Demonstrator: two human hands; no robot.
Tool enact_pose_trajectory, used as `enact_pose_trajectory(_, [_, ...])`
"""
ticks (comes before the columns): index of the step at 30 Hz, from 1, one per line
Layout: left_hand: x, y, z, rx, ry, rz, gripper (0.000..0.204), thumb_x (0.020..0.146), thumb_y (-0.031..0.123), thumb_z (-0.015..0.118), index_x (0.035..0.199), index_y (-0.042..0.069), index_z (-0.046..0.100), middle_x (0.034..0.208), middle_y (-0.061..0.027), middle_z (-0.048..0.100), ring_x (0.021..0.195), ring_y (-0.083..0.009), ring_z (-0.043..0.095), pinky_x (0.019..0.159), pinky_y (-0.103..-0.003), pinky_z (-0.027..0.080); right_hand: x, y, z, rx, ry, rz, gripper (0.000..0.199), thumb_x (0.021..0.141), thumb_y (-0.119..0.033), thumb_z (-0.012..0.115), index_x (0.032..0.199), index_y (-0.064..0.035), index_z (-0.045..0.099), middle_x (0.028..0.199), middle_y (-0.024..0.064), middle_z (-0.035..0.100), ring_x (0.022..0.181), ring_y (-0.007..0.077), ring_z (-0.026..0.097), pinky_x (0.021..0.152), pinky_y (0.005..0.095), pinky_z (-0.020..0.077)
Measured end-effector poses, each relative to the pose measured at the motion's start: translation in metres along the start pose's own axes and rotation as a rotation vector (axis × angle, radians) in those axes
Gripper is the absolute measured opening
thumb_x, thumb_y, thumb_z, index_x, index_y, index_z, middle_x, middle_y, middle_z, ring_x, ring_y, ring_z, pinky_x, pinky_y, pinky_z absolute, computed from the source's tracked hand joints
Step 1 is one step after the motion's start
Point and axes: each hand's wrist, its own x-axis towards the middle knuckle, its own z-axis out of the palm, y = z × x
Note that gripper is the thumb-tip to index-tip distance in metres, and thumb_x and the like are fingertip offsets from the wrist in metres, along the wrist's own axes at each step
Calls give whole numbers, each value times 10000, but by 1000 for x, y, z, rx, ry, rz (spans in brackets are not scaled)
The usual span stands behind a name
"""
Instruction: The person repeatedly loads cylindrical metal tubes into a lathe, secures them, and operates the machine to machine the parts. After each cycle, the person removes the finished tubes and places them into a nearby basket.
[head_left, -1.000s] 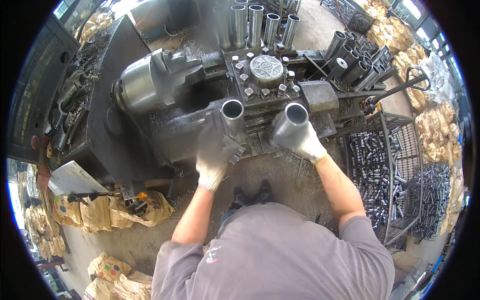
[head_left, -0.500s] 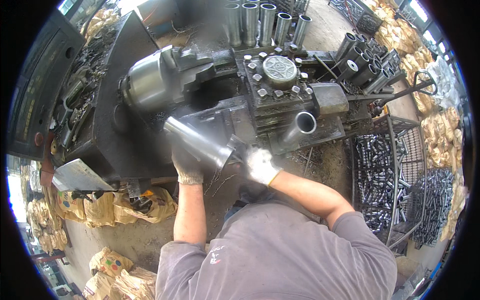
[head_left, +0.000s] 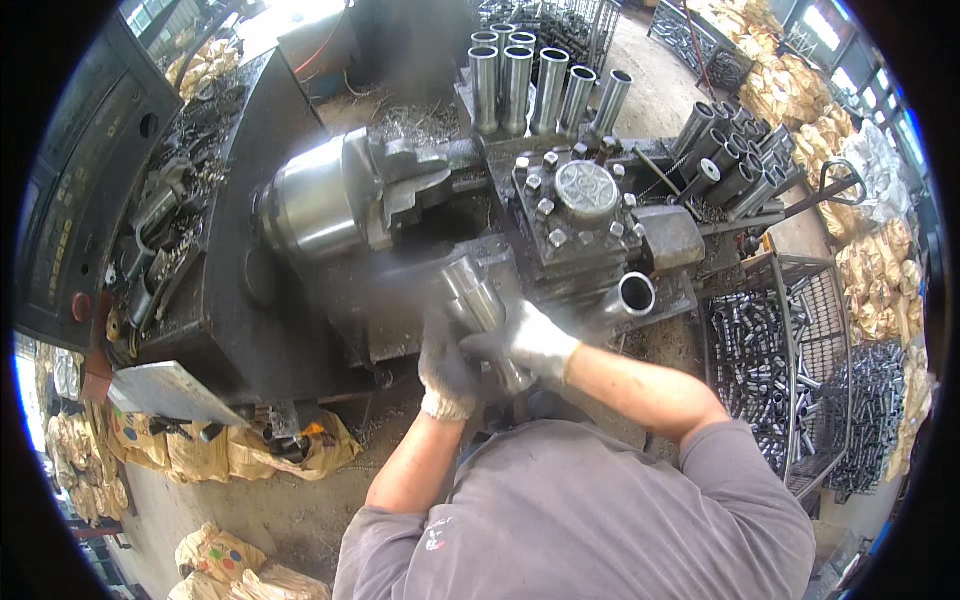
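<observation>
In front of the lathe I hold a shiny steel tube (head_left: 472, 288) at a tilt, its lower end near my body. My left hand (head_left: 447, 370), in a knitted work glove with dirty fingers, is closed round its left side. My right hand (head_left: 537, 342), in a whiter glove, wraps over the tube from the right; its fingertips look dark. Part of the tube is hidden by the gloves and blurred. Just right of my right hand, another steel tube (head_left: 637, 293) stands on the carriage with its open end up.
The lathe chuck (head_left: 320, 195) is at left, with its jaws holding no tube. A bolted tool post (head_left: 587, 190) sits right of it. Several tubes (head_left: 548, 90) stand behind; more tubes (head_left: 735, 150) are stacked at right. A wire cage (head_left: 750, 370) holds small metal parts.
Both hands and the tube have moved right and closer together. The tube has turned steeper. The dark piece seen at its end by my right hand no longer shows clearly.
</observation>
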Motion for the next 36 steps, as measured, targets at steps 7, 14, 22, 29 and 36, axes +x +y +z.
enact_pose_trajectory(7, [36, 32, 4, 45, -89, 213, 824, 1042, 584, 593, 1635, 54, 377, 1576, -186, 492, 1435, -351, 500, 1194, -498, 417, -37, -134, -82, -289, -53, -497, 760, 766, -345, 893, 1373, -17, 573, 1151, 267, 748, 1065, 430, 762, 916, 499, 611])
enact_pose_trajectory(14, [32, 10, -83, 788, 332, 130, 341, 1021, 155, 638, 1318, -4, 691, 1178, -93, 746, 1107, -180, 669, 1009, -338, 523, 187, -154, -191, -1475, 144, -771, 577, 760, -240, 874, 1263, -57, 657, 1084, 210, 747, 964, 393, 772, 812, 512, 632])
enact_pose_trajectory(22, [-113, -30, -226, 476, 963, 71, 370, 1033, 259, 720, 1338, 60, 653, 1125, -114, 766, 919, -198, 728, 814, -347, 579, 239, -113, -166, -1101, -446, -296, 676, 719, -346, 836, 1285, -6, 690, 1095, 211, 777, 1013, 362, 757, 869, 456, 602])
enact_pose_trajectory(29, [-134, 1, -250, 384, 1162, 165, 354, 1009, 262, 755, 1289, 80, 637, 987, -89, 745, 821, -210, 711, 772, -340, 572, 249, -119, -148, -1161, -443, -229, 651, 694, -393, 847, 1206, -3, 747, 1064, 217, 797, 963, 342, 776, 853, 436, 606])
enact_pose_trajectory(36, [-138, 38, -264, 361, 1504, 417, 489, 1058, 527, 611, 1134, 49, 675, 971, -101, 677, 834, -222, 642, 789, -405, 552, 248, -119, -168, -935, -406, -469, 831, 722, -457, 899, 1413, -46, 686, 1202, 186, 792, 1063, 322, 761, 924, 435, 588])
